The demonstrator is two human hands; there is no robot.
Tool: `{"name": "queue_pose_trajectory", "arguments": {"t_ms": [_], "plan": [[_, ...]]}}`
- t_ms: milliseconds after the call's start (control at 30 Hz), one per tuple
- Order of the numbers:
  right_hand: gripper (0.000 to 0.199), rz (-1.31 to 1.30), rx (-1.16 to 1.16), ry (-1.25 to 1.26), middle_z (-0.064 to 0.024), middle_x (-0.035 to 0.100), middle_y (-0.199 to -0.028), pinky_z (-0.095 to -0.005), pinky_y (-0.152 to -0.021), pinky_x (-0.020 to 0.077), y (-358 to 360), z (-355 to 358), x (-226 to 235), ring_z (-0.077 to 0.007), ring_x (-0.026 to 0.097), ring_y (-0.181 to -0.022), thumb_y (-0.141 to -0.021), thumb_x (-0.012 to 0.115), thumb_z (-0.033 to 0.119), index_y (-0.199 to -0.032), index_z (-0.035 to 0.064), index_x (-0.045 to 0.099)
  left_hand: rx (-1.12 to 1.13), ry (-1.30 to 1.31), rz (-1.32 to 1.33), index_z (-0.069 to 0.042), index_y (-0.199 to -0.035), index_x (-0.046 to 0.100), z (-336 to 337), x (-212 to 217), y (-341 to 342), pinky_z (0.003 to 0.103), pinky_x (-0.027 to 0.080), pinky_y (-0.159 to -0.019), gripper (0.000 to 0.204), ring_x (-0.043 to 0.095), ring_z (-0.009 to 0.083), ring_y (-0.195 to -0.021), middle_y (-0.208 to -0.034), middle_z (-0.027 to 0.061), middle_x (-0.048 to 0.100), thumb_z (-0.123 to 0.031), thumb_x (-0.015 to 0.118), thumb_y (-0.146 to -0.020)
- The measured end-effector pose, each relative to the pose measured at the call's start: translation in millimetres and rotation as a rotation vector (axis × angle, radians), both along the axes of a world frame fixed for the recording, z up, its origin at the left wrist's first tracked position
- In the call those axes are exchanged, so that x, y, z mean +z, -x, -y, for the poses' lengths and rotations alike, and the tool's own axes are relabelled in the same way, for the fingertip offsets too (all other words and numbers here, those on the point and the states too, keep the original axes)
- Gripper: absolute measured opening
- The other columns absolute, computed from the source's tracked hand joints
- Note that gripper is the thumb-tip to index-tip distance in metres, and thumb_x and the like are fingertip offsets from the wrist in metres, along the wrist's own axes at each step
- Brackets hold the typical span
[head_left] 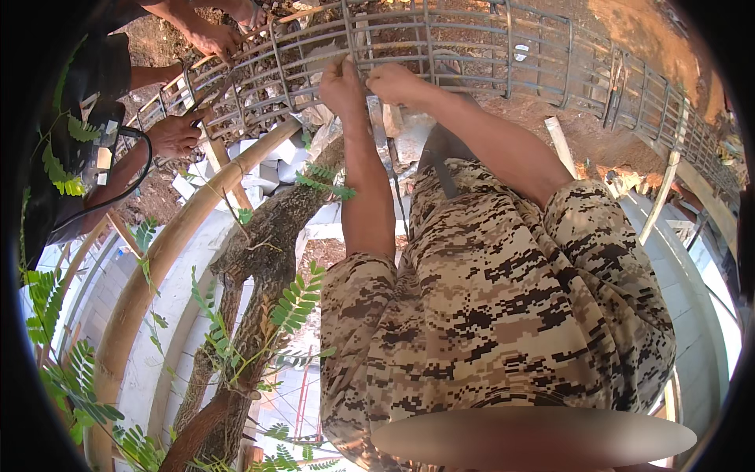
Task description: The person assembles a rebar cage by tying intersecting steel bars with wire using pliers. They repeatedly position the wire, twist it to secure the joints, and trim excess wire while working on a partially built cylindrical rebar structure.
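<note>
A long rebar cage (pixel 509 47) of thin lengthwise bars and square stirrups runs across the upper part of the head view. My left hand (pixel 344 88) is closed at one of its stirrups, fingertips pinched together. Just to the right, my right hand (pixel 395 84) is also closed, its fingers pressed together against the bars. Whatever lies between the fingers of either hand is too small or hidden to make out. Both forearms reach forward from short camouflage sleeves.
Other people's hands, a lower one (pixel 174 136) and an upper one (pixel 216 39), work at the cage's left end. A tree trunk (pixel 271 224) and a curved wooden pole (pixel 149 275) stand at my left. Broken pale blocks (pixel 263 175) lie below the cage.
</note>
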State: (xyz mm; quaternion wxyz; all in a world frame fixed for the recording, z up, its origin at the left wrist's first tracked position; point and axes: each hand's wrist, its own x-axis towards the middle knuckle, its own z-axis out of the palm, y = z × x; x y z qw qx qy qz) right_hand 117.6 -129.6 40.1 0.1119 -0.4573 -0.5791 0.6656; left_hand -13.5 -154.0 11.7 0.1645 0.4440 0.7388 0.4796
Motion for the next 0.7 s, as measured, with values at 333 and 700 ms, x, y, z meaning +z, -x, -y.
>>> {"name": "queue_pose_trajectory", "arguments": {"t_ms": [333,700], "plan": [[0.021,0.209,0.714,-0.983,-0.0169,0.06,-0.058,-0.046,-0.051,0.0472,32.6,-109.8,69.9,-0.0308,0.057,-0.052,-0.074,0.065,0.018,-0.066,-0.0016,0.066,-0.156,-0.041,0.033,0.01,-0.147,0.032,17.2,-12.8,-9.9,0.035,0.047,-0.085,0.061,0.061,0.0215,-0.1,-0.116,0.0204,0.065,-0.024,0.044,-0.097],[0.023,0.245,0.538,-1.053,-0.0182,0.065,-0.073,-0.0459,-0.064,0.0451,103.3,-157.5,-24.7,-0.0306,0.06,-0.07,-0.085,0.06,0.018,-0.072,0.0045,0.072,0.166,-0.023,-0.075,0.007,-0.12,0.05,5.2,2.9,-39.1,0.038,0.05,-0.073,0.045,0.061,0.027,-0.077,-0.091,0.0178,0.066,-0.004,0.069,-0.081]]}}
